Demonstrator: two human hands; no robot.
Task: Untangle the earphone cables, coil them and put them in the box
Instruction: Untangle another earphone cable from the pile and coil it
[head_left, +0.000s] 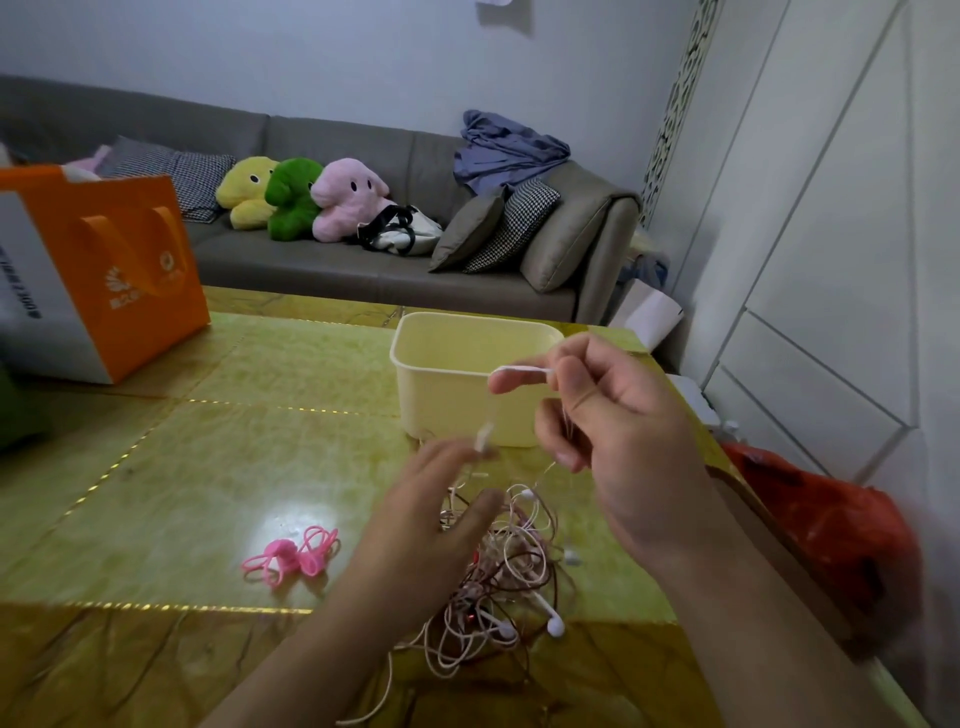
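The right hand (613, 415) pinches a white earphone cable (522, 370) between thumb and forefinger, lifted above the tangle of cables (498, 571) that lies on the tabletop (208, 467) just below and toward the person from that grip. A small white inline piece (484, 437) dangles from the held strand, under the grip and to its left. The left hand (441, 509) is blurred; its fingers look spread and relaxed, hovering over or touching the near-left edge of the tangle, and I cannot tell whether it holds a strand.

The step in hand seems to be drawing one cable free. To do it well, I judge the left hand should press the heap down lightly while the right lifts slowly, following the strand to each crossing and feeding the loose end back through rather than tugging, since pulling would tighten the knots. The pale yellow box (467, 374) stands open just behind the grip, so it is handy once a coil is made.

Counted: one box; one tangle, made of several cables in white, pale pink and dark red, their number not readable; at least three white earbuds show, one (555, 626) at the near side of the heap. To the left of the left hand lies a small bunch of pink loops (291, 561), perhaps ties, too tangled to count.
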